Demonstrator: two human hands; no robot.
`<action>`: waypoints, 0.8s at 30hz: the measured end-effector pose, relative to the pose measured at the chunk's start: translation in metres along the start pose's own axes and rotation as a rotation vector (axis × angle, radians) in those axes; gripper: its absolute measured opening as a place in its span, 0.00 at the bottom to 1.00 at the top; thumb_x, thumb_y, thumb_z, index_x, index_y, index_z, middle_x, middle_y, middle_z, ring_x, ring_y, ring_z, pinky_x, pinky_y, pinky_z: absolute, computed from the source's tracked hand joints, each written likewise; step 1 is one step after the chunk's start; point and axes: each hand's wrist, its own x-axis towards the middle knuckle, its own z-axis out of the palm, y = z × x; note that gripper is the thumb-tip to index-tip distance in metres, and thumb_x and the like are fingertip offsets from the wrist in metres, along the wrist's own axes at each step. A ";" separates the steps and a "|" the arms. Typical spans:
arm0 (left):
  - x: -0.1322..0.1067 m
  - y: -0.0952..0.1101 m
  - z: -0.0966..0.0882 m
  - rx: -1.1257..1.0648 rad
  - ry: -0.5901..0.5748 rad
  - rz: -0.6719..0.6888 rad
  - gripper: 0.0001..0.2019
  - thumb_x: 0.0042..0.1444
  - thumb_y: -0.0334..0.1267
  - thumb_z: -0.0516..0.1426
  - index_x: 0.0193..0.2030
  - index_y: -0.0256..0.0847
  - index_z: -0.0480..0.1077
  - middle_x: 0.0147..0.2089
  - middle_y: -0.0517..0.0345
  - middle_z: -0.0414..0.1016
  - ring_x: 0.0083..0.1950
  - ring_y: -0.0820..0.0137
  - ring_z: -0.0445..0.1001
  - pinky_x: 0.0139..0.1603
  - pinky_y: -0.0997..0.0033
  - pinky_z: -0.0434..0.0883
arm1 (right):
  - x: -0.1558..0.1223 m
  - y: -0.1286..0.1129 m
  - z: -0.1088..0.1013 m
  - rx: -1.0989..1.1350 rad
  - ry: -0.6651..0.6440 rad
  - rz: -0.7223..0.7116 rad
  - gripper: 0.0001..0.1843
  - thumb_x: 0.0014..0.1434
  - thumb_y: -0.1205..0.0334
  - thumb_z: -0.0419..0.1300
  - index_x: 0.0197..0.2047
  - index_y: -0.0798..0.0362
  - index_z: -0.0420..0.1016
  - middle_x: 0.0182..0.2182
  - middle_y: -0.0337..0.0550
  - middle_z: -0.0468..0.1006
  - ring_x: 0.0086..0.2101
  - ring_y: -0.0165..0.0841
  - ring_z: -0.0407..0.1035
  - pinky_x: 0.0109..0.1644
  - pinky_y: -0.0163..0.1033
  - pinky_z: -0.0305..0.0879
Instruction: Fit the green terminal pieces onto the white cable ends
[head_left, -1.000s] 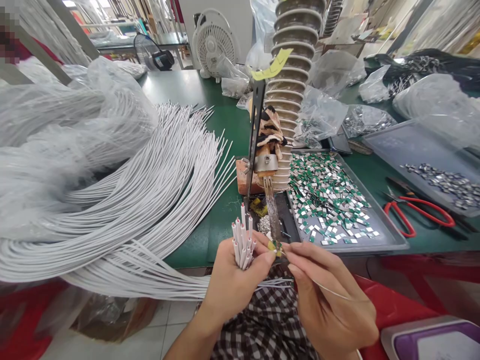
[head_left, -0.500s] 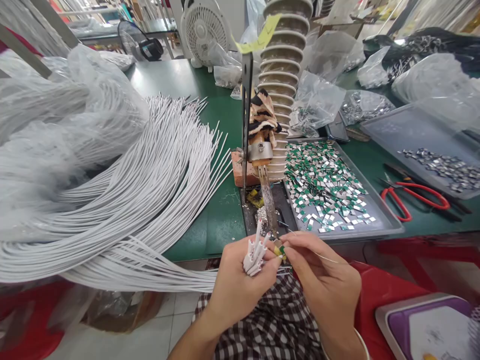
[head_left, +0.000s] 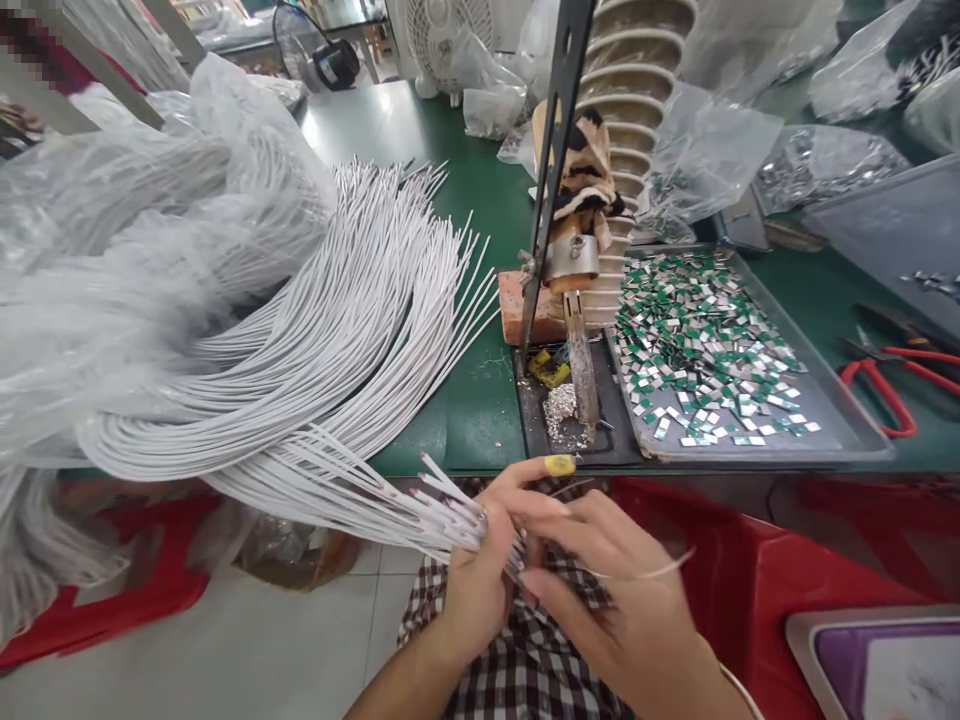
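Observation:
My left hand [head_left: 487,555] is closed around a bundle of thin white cables [head_left: 390,495] whose ends now lie tilted to the left below the table's edge. Its forefinger sticks up with a yellow tip. My right hand [head_left: 607,590] crosses in front of it, blurred by motion, with a thin solder wire [head_left: 652,572] running out from its fingers. Just above both hands, a soldering iron [head_left: 581,360] hangs tip down on a dark stand over a small black tray [head_left: 536,420] with solder scraps.
A big sheaf of white cables [head_left: 300,330] under clear plastic covers the left of the green table [head_left: 465,400]. A grey tray [head_left: 847,440] of small green and silver parts lies right of the iron. Red-handled scissors [head_left: 892,385] lie further right. A fan [head_left: 450,30] stands behind.
My hands dropped from the iron's tip to below the table edge. The cable bundle swung from upright to lying leftward. The small green part pinched at the iron is no longer visible.

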 end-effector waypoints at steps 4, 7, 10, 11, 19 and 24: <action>-0.007 -0.001 -0.003 0.161 -0.052 -0.020 0.23 0.65 0.54 0.46 0.47 0.49 0.79 0.62 0.54 0.67 0.23 0.90 0.61 0.17 0.88 0.56 | 0.002 -0.001 0.015 -0.124 0.033 -0.052 0.07 0.60 0.72 0.56 0.41 0.54 0.73 0.33 0.40 0.75 0.35 0.26 0.66 0.38 0.33 0.67; -0.001 0.012 -0.002 0.425 -0.134 0.066 0.27 0.51 0.54 0.63 0.58 0.51 0.73 0.61 0.52 0.68 0.40 0.77 0.73 0.34 0.83 0.71 | -0.002 0.000 0.010 -0.058 0.102 -0.060 0.07 0.58 0.75 0.56 0.37 0.55 0.71 0.32 0.39 0.75 0.34 0.24 0.66 0.39 0.31 0.67; 0.006 0.029 0.005 0.684 -0.270 -0.060 0.36 0.41 0.43 0.71 0.61 0.46 0.70 0.48 0.53 0.75 0.47 0.70 0.74 0.49 0.76 0.72 | -0.007 -0.002 0.000 0.021 0.182 -0.004 0.07 0.58 0.75 0.56 0.38 0.55 0.70 0.31 0.38 0.74 0.34 0.22 0.66 0.38 0.29 0.66; 0.008 0.034 0.008 0.717 -0.288 -0.030 0.29 0.45 0.41 0.69 0.56 0.45 0.73 0.44 0.55 0.76 0.44 0.73 0.74 0.47 0.79 0.71 | -0.007 -0.002 -0.003 0.033 0.215 0.005 0.08 0.57 0.75 0.56 0.38 0.55 0.71 0.31 0.38 0.74 0.35 0.22 0.67 0.38 0.29 0.67; 0.012 0.038 0.014 0.653 -0.220 -0.072 0.14 0.58 0.43 0.59 0.31 0.33 0.68 0.27 0.61 0.63 0.27 0.84 0.60 0.28 0.85 0.59 | -0.002 -0.003 -0.014 0.241 0.286 0.109 0.11 0.52 0.78 0.63 0.37 0.54 0.76 0.28 0.36 0.76 0.28 0.20 0.70 0.31 0.23 0.68; 0.018 0.035 0.012 0.623 -0.204 -0.119 0.17 0.60 0.47 0.57 0.30 0.32 0.67 0.26 0.61 0.61 0.26 0.84 0.57 0.27 0.84 0.57 | 0.000 0.005 -0.022 0.356 0.189 0.197 0.15 0.54 0.78 0.60 0.39 0.51 0.81 0.31 0.39 0.79 0.31 0.22 0.74 0.34 0.22 0.70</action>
